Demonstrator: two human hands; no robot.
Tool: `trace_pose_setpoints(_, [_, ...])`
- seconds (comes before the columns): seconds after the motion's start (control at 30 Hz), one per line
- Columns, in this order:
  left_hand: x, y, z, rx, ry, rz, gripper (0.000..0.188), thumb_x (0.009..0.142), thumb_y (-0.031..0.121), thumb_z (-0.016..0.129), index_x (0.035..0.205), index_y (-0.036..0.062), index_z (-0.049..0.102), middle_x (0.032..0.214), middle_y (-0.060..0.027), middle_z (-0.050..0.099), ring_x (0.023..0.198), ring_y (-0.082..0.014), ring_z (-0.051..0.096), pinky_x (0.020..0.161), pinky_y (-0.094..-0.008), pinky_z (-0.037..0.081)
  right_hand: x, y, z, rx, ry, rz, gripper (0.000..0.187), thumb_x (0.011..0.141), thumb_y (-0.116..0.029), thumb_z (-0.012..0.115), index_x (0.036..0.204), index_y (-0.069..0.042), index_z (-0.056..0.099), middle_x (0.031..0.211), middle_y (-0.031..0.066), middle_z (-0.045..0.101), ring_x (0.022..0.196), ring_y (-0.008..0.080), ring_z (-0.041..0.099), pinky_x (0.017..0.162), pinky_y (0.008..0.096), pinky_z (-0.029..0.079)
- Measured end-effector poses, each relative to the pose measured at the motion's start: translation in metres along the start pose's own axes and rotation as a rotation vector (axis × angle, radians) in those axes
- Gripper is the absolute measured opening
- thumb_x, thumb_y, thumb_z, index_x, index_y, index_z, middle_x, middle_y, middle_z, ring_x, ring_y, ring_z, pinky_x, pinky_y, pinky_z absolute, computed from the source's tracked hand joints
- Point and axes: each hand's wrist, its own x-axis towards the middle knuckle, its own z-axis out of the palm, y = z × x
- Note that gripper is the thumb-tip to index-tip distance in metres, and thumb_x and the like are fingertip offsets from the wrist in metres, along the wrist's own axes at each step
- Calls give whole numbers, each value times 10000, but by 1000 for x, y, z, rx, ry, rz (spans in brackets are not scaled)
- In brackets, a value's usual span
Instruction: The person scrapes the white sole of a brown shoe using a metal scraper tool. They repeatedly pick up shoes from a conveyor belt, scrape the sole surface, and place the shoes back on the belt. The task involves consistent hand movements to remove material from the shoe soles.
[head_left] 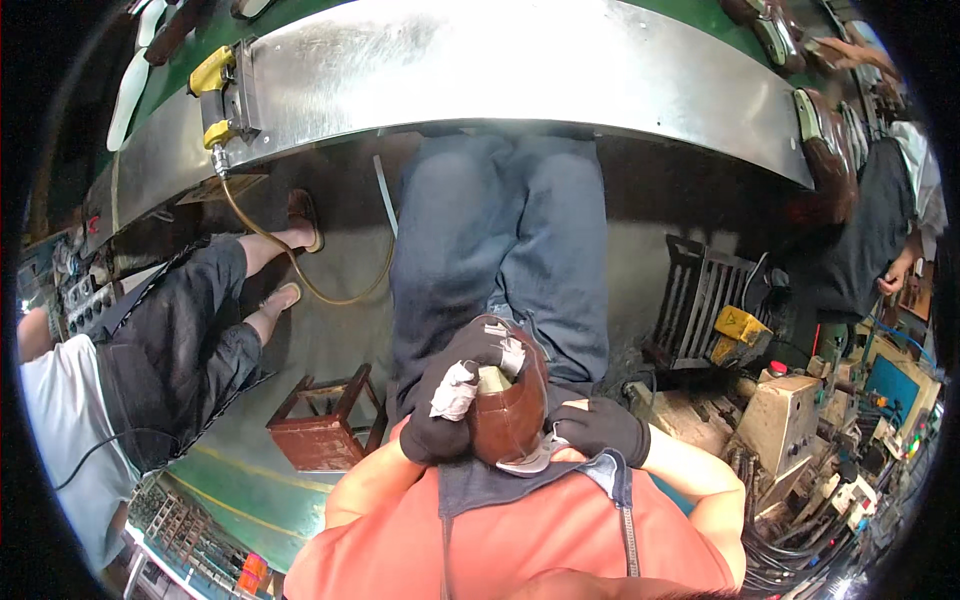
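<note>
A brown leather shoe (512,412) rests on my lap, against my blue jeans and dark apron. My left hand (445,400), in a black glove with white tape on the fingers, grips the shoe's side and upper edge. My right hand (600,428), also in a black glove, holds the shoe's lower end near its pale sole edge (530,462). The shoe's opening shows a light lining (494,378).
A metal-edged conveyor (480,70) curves across the top, carrying shoes (828,150). A person in dark trousers (190,340) sits at left. A small red-brown stool (325,420) stands on the floor. Machines and cables (800,420) crowd the right.
</note>
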Motion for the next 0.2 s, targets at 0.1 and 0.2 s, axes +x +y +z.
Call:
trace_pose_setpoints(0.1, [-2, -2, 0, -24, 24, -43, 445, 924, 402, 425, 993, 18, 639, 1025, -120, 644, 1010, -303, 573, 971, -432, 390, 3, 2, -6, 67, -65, 24, 354, 833, -364, 655, 886, -28, 558, 909, 124, 570, 824, 316, 592, 679, 396, 482])
trace_pose_setpoints(0.2, [-4, -6, 1, -10, 13, -31, 502, 916, 470, 427, 1035, 26, 629, 1044, -116, 641, 1010, -309, 572, 973, -436, 388, -1, 2, -9, 56, -155, 61, 375, 820, -363, 681, 973, -35, 582, 972, 136, 585, 902, 308, 610, 729, 404, 491])
